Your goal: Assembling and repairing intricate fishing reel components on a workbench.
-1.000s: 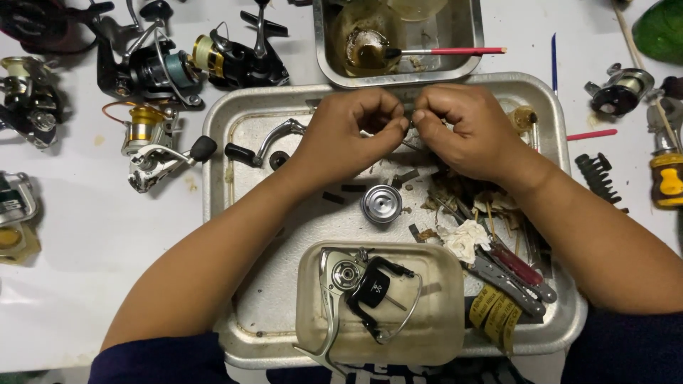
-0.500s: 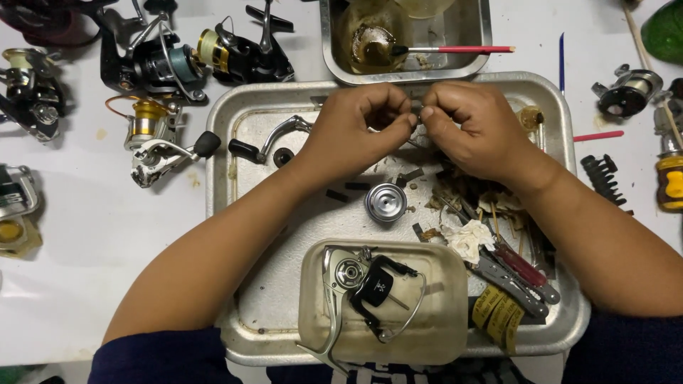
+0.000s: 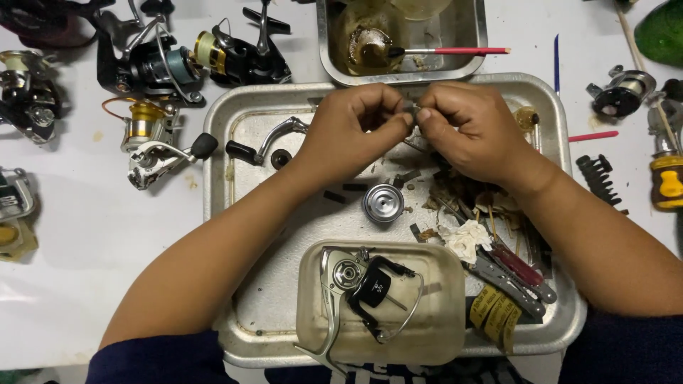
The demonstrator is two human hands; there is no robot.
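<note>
**Two hands pinch a small part over a tray of reel pieces**

A white table fills the view, and on it lies a large metal tray with rounded corners. Above it sits a smaller, deeper steel pan holding brownish grease and a red-handled brush. Whole spinning reels crowd the table to the left of the tray, and a yellow-handled screwdriver lies at the right edge.

Inside the tray, near its front rim, a shallow plastic dish carries a silver reel body with its bail wire. In the right front corner of the tray lie folding pliers with a red-handled tool beside them and a crumpled white scrap. A round metal spool cap sits at the tray's middle, and a crank handle with a black knob lies to the left, just beside the left wrist.

The left hand and right hand meet over the back of the tray, fingers curled tight. Thumbs and forefingers close together on a small dark part, almost wholly hidden between the fingertips; its shape cannot be told. It is held above the tray floor, just in front of the steel pan.
</note>
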